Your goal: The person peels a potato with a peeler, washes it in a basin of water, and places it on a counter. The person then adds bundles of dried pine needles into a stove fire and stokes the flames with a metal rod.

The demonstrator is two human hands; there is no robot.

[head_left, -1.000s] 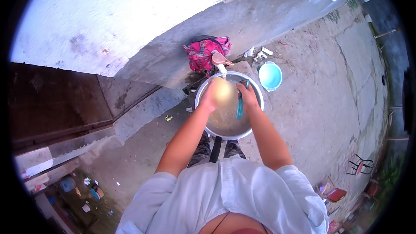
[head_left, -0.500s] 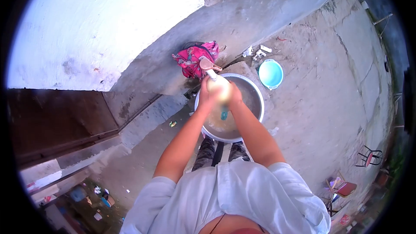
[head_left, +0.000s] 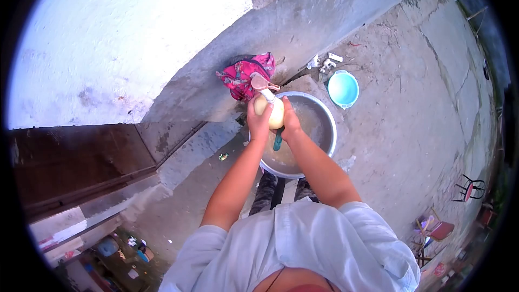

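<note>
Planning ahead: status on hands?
Left hand holding, right hand against pale yellow round object. Narrow teal handle by right hand. White tubular spout overlapping object; contact unclear.

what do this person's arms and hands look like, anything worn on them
The left hand and right hand are bare, with no gloves. The forearms are uncovered too; no watch, bracelet or marking shows on them. The loose, short sleeves are a plain pale bluish white, matching the shirt.
</note>
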